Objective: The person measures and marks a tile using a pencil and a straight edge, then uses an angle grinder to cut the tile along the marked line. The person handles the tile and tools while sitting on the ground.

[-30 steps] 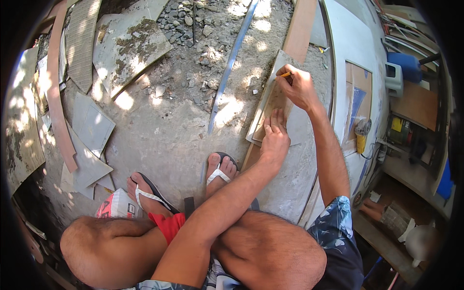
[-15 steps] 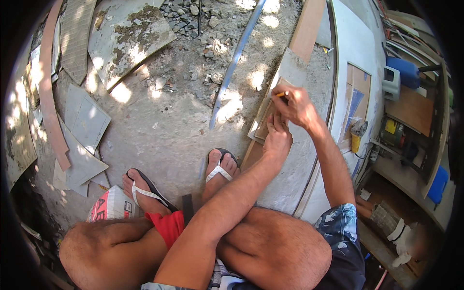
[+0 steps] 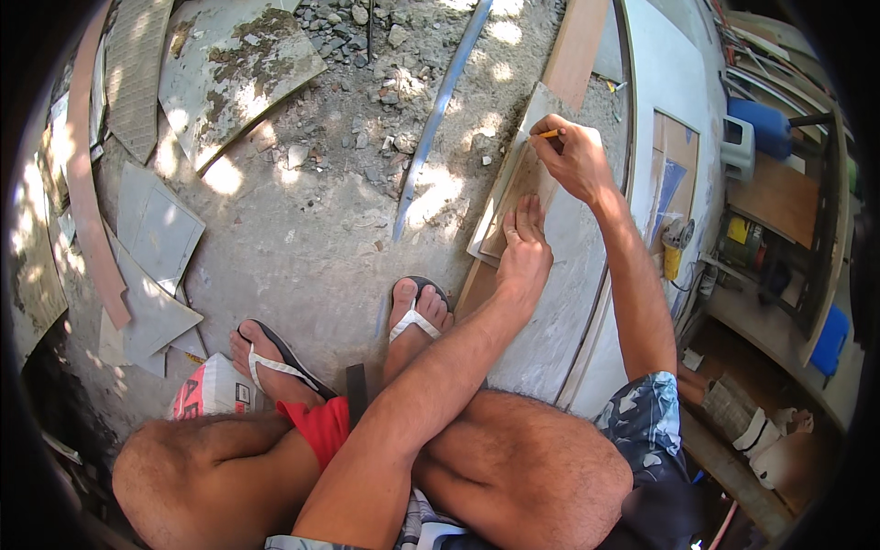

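One yellow pencil (image 3: 553, 134) is pinched firmly in your R hand (image 3: 577, 165), over the far end of the small brown board (image 3: 526, 188). Your L hand (image 3: 523, 261) lies w/ fingers straight on the board's nr end, gripping nothing. Board's atop a pale sheet (image 3: 543, 103), over a long plank (image 3: 577, 55).

Right hand (image 3: 579, 167) holds yellow pencil (image 3: 550, 134) at far part of small wooden board (image 3: 526, 180). Left hand (image 3: 525, 262) rests on same board, nearer the body. Beneath: larger pale board (image 3: 543, 103), over long brown plank (image 3: 576, 55). Blue strip (image 3: 439, 110) lies on floor (image 3: 302, 247), left of boards. White panel (image 3: 662, 55) and yellow-grey power tool (image 3: 676, 246) at right. Feet (image 3: 412, 341) in flip-flops (image 3: 417, 322), gravel (image 3: 339, 38) beyond.
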Demonstrator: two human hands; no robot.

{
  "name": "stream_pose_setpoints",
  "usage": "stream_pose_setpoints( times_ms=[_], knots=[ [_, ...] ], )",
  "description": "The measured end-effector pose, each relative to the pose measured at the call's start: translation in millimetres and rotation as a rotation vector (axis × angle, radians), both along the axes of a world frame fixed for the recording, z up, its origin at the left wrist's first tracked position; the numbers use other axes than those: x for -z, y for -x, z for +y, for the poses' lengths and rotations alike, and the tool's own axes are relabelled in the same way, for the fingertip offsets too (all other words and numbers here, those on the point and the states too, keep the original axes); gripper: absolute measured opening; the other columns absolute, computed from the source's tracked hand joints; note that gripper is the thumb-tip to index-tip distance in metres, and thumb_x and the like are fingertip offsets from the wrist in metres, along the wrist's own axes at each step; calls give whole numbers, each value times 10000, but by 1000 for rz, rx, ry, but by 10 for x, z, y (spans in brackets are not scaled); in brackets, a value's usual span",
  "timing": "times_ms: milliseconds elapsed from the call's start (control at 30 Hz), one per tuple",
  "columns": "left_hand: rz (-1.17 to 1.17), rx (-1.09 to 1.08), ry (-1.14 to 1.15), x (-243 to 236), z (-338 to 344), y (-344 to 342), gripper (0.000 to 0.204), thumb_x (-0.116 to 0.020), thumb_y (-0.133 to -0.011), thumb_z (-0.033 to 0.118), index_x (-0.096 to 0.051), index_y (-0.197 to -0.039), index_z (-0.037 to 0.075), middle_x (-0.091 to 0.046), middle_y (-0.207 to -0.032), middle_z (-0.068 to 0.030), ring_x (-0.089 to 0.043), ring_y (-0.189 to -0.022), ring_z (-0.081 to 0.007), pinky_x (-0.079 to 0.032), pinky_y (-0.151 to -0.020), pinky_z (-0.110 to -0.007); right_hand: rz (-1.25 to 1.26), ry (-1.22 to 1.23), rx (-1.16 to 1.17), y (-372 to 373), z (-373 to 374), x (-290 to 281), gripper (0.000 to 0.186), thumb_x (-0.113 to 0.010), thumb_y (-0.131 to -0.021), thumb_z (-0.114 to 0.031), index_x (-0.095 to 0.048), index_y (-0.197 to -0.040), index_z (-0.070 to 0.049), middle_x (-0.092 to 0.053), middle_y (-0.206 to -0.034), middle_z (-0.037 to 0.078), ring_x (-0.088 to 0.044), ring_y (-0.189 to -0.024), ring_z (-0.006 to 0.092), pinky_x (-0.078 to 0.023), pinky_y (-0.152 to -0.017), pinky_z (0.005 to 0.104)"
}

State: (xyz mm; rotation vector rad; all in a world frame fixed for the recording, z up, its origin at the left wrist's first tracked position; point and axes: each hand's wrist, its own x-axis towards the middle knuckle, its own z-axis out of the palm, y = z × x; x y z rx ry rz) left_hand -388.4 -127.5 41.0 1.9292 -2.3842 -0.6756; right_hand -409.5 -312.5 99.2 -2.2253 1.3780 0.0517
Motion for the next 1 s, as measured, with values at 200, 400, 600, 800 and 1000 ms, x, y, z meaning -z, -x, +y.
stream_pose_setpoints(
  times_ms=[200, 400, 600, 800, 1000],
  knots=[
    [-2, -22, 35, -13, 10, -14, 705, -600, -989, 73, -390, -1632, -124, -369, -1718, -309, -343, -1614, -458, -365, -1293, -543, -45, 71, -101, 30, 88, 98, 150, -744, -968, -151, -763, -1029, -16, -780, -860, 169, -762, -740, 274, -612, -707, 389],
    [140, 219, -274, -25, -99, -47, 709, -618, -1012, 171, -414, -1642, -82, -367, -1736, -282, -337, -1614, -470, -305, -1306, -604, -79, -125, -269, 123, 809, 40, 103, -755, -934, -95, -777, -1014, -34, -792, -914, 199, -795, -766, 345, -647, -703, 434],
    [-60, 60, 13, -25, -15, -42, 767, -617, -991, 82, -296, -1641, -169, -374, -1694, -337, -315, -1618, -484, -317, -1315, -573, -50, 79, -144, 67, 110, 70, 160, -779, -933, -120, -818, -1072, -51, -800, -923, 184, -807, -808, 310, -652, -739, 380],
    [156, 20, -241, 63, 23, 160, 628, -603, -1042, 167, -440, -1619, -20, -413, -1681, -233, -344, -1606, -398, -314, -1313, -572, -48, -212, -301, 245, 738, 112, 161, -782, -890, -146, -839, -1034, -103, -785, -951, 174, -778, -898, 338, -643, -855, 460],
    [23, 100, -130, 286, 193, 289, 634, -642, -1037, 256, -483, -1638, 128, -427, -1697, -139, -349, -1601, -348, -295, -1297, -617, 65, -240, -450, 40, 905, 35, 199, -796, -864, -270, -860, -1025, -172, -736, -877, 148, -710, -918, 337, -589, -872, 460]
  ],
)
